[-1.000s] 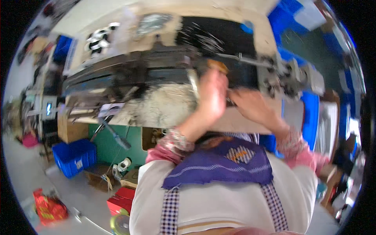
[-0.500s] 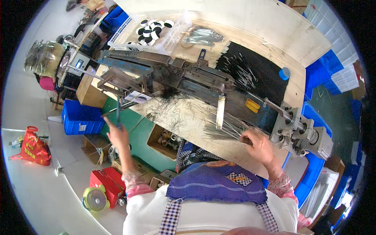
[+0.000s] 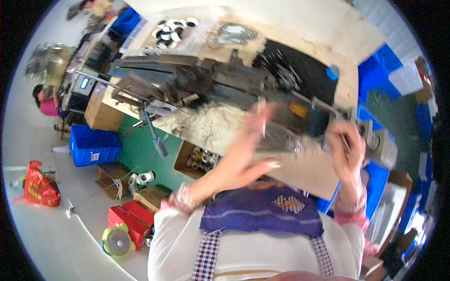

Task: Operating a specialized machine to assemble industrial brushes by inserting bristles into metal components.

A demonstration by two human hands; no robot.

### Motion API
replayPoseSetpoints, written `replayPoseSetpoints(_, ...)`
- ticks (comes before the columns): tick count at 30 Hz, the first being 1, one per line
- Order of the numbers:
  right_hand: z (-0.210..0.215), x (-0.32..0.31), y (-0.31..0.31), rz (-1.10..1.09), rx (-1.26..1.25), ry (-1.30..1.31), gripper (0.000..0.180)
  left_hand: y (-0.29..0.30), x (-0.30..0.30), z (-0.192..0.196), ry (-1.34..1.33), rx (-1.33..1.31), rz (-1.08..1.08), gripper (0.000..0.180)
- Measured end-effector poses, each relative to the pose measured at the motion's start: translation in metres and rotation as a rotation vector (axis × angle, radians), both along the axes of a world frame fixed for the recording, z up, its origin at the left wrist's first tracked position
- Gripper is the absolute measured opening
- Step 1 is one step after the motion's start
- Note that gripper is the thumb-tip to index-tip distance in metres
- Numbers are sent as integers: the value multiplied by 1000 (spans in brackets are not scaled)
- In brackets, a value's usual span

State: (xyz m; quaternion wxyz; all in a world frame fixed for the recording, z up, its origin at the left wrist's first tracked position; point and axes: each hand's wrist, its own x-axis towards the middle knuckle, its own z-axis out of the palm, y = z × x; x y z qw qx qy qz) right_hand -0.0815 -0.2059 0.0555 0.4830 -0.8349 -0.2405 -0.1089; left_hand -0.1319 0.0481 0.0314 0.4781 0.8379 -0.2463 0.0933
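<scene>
My left hand (image 3: 241, 157) is above the near edge of the workbench, its fingers stretched out and thumb apart, smeared by motion. It holds nothing that I can see. My right hand (image 3: 347, 147) is at the right end of the long metal bench machine (image 3: 225, 79), fingers curled round a thin grey metal piece (image 3: 346, 144); most of that piece is hidden. Beneath and right of my left hand lies a bunch of thin metal wires (image 3: 283, 140), blurred. A lever with a blue handle (image 3: 159, 146) hangs off the machine's left side, with no hand on it.
Thin wire pieces with looped ends lie on a black mat (image 3: 323, 89) behind the machine, near a blue cap (image 3: 333, 72). A clear tray (image 3: 204, 40) holds black-and-white round pieces. Blue bins (image 3: 96, 145) stand left and right. Below are a cardboard box (image 3: 183, 159) and a green fan (image 3: 117, 241).
My left hand has let go of the lever and swung right over the bench. My right hand has moved from the wire bunch rightward to the machine's end. The view has shifted slightly.
</scene>
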Motion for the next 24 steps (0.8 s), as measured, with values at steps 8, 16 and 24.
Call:
replayPoseSetpoints(8, -2, 57, 11, -44, -205, -113, 13, 35, 18, -42, 482, -398, 164, 24)
replayPoseSetpoints(16, -28, 76, 32, 110, -593, -424, 20, -37, 21, -28, 986, -1028, 0, 17)
replayPoseSetpoints(24, -28, 62, 36, 169, -599, -377, 18, 70, 38, -2, 894, -2017, -406, 28)
